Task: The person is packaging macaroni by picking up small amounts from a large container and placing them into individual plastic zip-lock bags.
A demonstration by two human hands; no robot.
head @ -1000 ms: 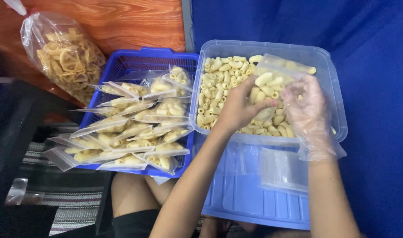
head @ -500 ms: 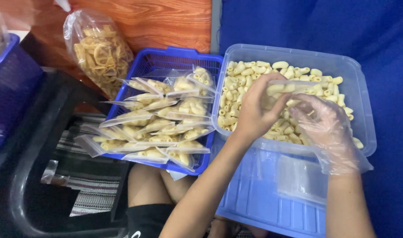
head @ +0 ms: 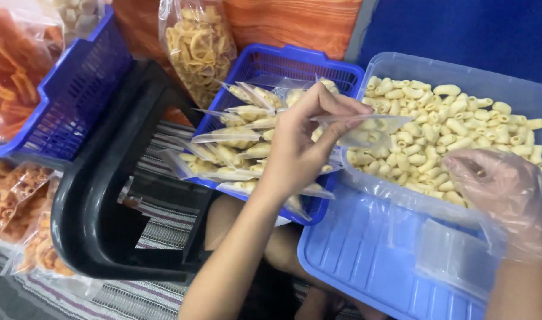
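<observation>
- Head view, looking down: a small clear filled pouch [head: 366, 125] of pale macaroni being pinched in the left hand [head: 300, 148], above the gap between the blue basket [head: 342, 74] and the clear tub [head: 395, 62].
- Lying nearly flat, long axis running left to right across the picture, the far end pointing right over the tub's near-left corner, the sealed strip along the top edge.
- Left hand curling partly shut, thumb and fingertips [head: 357, 109] pressing together on the pouch's left end, the rest of the fingers folded beneath; bare forearm rising from the bottom centre.
- Right hand [head: 502, 184], wearing a thin see-through glove, hanging loosely half-closed at the tub's near-right rim, fingers bent inward; touching or just above the loose macaroni [head: 455, 127], cannot tell which; holding nothing that shows.
- Tub sitting on a pale blue lid [head: 354, 261], with a stack of empty clear pouches [head: 461, 261] lying on that lid just below the gloved hand.
- Blue basket to the left holding a heap of filled pouches [head: 241, 139], fanned out and overlapping.
- Behind the basket, a big clear bag of wheel-shaped yellow snacks [head: 200, 44] leaning against the wooden panel.
- Further left, a black plastic chair [head: 99, 195], a second blue basket [head: 75, 98] and bags of orange snacks [head: 22, 213].
</observation>
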